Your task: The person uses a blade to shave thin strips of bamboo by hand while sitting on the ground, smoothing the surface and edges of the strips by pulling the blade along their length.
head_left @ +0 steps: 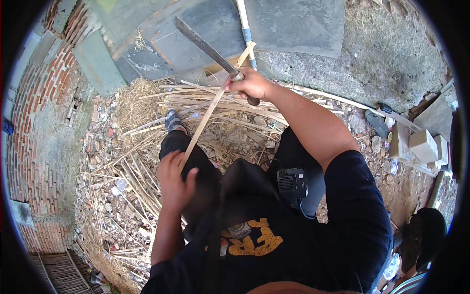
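Observation:
My right hand (252, 84) is closed round the handle of a machete (203, 45), whose dark, worn blade points up and to the left. A long, pale split-bamboo strip (201, 124) slants from my lap up past the machete's handle end, its far tip by a pipe. The strip's lower end is in my left hand (177, 179), with the thumb apart on its right side. Where the strip passes the right hand, the fingers touch it or lie very near; I cannot tell which.
Many split strips (230, 105) lie beyond my legs, and more (139, 181) lie to the left on rubble. Dry shavings (139, 105) are heaped by my sandalled foot. A brick wall (41, 127) stands left, a pipe (244, 22) leans ahead, and pale blocks (423, 146) sit right.

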`<state>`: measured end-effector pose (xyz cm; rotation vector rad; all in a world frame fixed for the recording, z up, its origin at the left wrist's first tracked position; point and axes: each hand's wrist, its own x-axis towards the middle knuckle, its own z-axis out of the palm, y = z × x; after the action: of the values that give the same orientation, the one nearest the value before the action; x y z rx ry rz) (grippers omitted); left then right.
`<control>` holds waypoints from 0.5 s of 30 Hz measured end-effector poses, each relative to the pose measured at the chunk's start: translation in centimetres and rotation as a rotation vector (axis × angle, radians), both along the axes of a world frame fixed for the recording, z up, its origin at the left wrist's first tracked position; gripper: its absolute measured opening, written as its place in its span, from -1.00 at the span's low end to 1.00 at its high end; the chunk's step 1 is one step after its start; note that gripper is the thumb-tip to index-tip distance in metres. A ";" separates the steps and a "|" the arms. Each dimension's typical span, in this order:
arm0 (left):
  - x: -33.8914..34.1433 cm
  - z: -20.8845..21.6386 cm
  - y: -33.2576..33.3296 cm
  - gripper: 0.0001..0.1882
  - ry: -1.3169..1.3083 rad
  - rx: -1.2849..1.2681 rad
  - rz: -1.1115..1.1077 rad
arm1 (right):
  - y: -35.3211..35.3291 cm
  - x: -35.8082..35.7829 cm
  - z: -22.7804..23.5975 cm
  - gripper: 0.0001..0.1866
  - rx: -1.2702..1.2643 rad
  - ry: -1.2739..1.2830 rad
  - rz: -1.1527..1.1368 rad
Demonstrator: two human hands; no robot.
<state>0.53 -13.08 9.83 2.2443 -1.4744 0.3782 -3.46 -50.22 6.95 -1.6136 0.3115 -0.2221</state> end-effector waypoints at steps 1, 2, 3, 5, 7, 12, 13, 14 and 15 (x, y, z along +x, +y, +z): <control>0.6 -0.8 1.9 -0.51 -0.025 0.006 0.090 | -0.1 -0.1 0.1 -0.72 -0.007 0.004 0.013; 1.1 -1.6 3.9 -0.51 0.055 0.043 0.157 | -0.2 -0.2 0.2 -0.72 -0.015 0.010 0.024; 1.3 -2.4 5.9 -0.52 0.133 0.079 0.226 | 0.0 -0.2 0.4 -0.72 -0.008 0.004 0.027; 0.7 -3.5 8.5 -0.53 0.261 0.136 0.321 | 0.5 -0.1 0.8 -0.71 0.014 -0.009 0.035; -0.3 -4.2 10.0 -0.55 0.371 0.174 0.374 | 0.8 0.1 1.0 -0.73 0.009 -0.031 0.071; -1.1 -5.4 10.8 -0.74 0.484 0.126 0.478 | 1.8 0.3 1.7 -0.79 -0.015 -0.018 0.116; -1.5 -5.3 10.8 -0.75 0.528 0.121 0.476 | 1.7 0.3 1.5 -0.77 -0.048 -0.009 0.122; -1.9 -5.1 10.7 -0.74 0.572 0.117 0.473 | 1.5 0.2 1.4 -0.75 -0.081 0.001 0.126; -2.4 -4.9 11.1 -0.72 0.617 0.116 0.475 | 1.8 0.1 1.3 -0.73 -0.109 0.013 0.134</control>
<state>-1.90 -2.01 4.92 2.4742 -0.6625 -0.2626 -3.36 -48.47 8.23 -1.7372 0.2026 -0.1277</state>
